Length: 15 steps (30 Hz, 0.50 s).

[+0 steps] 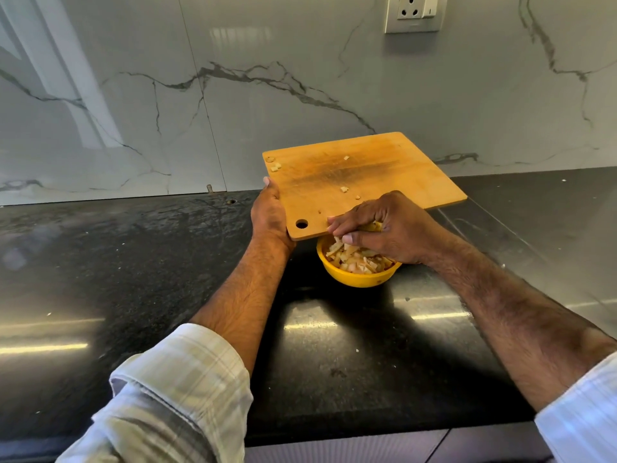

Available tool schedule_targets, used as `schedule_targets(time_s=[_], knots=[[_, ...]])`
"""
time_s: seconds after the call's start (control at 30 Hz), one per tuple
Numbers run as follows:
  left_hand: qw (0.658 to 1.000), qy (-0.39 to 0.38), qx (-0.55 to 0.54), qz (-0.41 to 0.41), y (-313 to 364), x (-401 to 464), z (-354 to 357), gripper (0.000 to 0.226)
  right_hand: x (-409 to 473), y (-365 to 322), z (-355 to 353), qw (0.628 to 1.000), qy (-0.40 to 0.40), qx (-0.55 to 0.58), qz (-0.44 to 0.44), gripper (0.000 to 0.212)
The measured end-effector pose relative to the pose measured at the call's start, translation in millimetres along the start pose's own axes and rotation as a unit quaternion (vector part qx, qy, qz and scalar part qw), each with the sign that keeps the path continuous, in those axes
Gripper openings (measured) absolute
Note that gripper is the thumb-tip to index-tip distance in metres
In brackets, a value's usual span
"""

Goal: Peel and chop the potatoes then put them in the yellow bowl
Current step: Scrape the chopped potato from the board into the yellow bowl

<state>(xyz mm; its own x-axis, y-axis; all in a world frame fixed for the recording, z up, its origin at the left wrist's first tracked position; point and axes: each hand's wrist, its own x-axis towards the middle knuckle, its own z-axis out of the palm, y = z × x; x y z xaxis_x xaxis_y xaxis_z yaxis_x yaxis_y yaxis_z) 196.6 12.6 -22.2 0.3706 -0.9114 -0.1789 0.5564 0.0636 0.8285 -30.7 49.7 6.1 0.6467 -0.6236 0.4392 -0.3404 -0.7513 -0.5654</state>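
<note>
Tilting toward the viewer, the wooden cutting board (pixel 360 175) runs its long axis from the near-left corner, pierced by a round hanging hole, up to the far-right corner; the near-left corner overhangs the yellow bowl (pixel 359 277).

Left hand (pixel 270 212): grips the board's left edge, thumb lying along the upper face, fingers hidden beneath; forearm extended straight forward, a pale checked sleeve rolled back above the wrist.

Right hand (pixel 380 228): palm down at the board's near edge, directly above the bowl, fingers curled loosely and pointing left, bunched round some pale potato pieces. Forearm enters from the lower right, a white striped sleeve at the frame edge.

Yellow bowl: stands on the dark worktop (pixel 133 279), immediately beneath the right hand and just right of the left wrist, its far rim hidden under the board's corner.

Chopped potato pieces (pixel 354 259): heaped in the bowl, pale strips and chunks lying at mixed angles, filling it near the rim, directly under the right fingers.

Stray potato bits (pixel 344 189): a few cling to the board's face, beyond the right hand; others sit near the board's far-left corner, beyond the left thumb.
</note>
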Motion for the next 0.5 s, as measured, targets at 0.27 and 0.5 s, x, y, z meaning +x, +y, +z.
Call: schedule_targets(time_s=[0.27, 0.5], knots=[[1.000, -0.008, -0.008, 0.000, 2.4, 1.7, 1.8, 0.040, -7.6, -4.7, -3.4, 1.000, 0.005, 0.002, 0.011, 0.018], [0.999, -0.033, -0.001, -0.014, 3.1, -7.0, 2.6, 0.046, 41.0, 21.2, -22.5, 0.978, 0.173, -0.103, 0.055, 0.024]])
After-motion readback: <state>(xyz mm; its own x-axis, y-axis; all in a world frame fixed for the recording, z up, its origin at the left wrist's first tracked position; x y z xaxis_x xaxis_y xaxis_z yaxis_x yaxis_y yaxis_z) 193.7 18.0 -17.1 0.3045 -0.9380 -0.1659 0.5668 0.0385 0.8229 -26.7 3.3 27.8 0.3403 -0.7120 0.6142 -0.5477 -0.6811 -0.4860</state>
